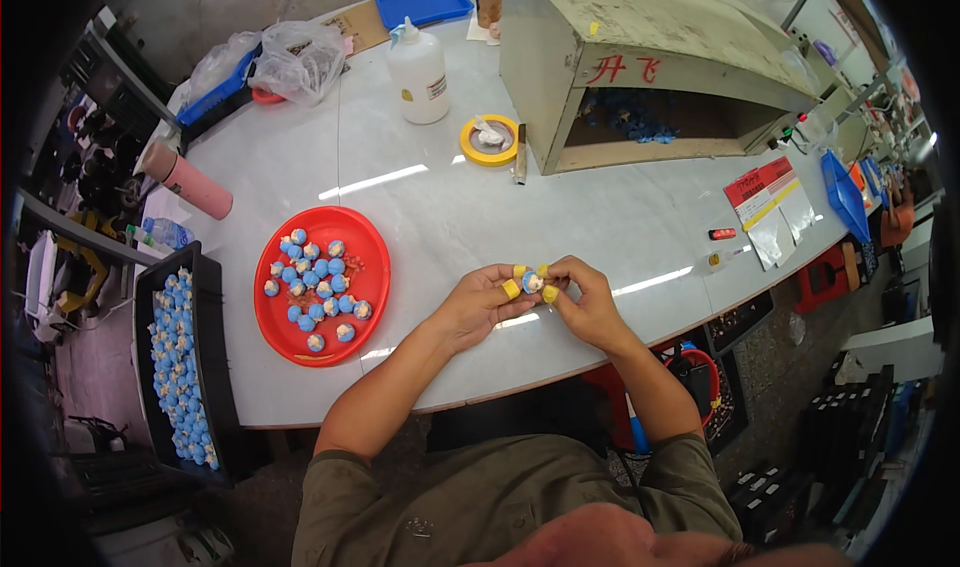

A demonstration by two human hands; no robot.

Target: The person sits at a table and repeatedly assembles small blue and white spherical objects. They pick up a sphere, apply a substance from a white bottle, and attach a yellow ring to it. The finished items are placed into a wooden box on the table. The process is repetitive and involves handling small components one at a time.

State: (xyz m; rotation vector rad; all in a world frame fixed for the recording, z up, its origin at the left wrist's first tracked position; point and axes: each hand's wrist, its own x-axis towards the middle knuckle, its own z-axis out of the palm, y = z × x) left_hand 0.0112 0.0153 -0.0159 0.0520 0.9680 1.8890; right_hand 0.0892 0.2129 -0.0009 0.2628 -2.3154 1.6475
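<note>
Between the fingertips of both hands, above the table's near edge, is a small blue-and-cream ball-shaped piece [532, 283]. My left hand [475, 307] pinches it from the left and my right hand [588, 307] from the right. Yellow wraps cover the thumb and fingertips that touch it, so parts of the piece are hidden. To the left of my hands, a round red tray [376, 257] holds several similar blue-and-cream pieces [323, 287] in a loose group.
Far left, a black bin [212, 317] is filled with similar pieces. A pink bottle [195, 185], white squeeze bottle [418, 77] and yellow tape roll [478, 155] stand beyond the red tray. A metal cabinet [545, 87] with blue bits inside occupies the back right; a red-and-white packet [765, 197] lies nearby.
</note>
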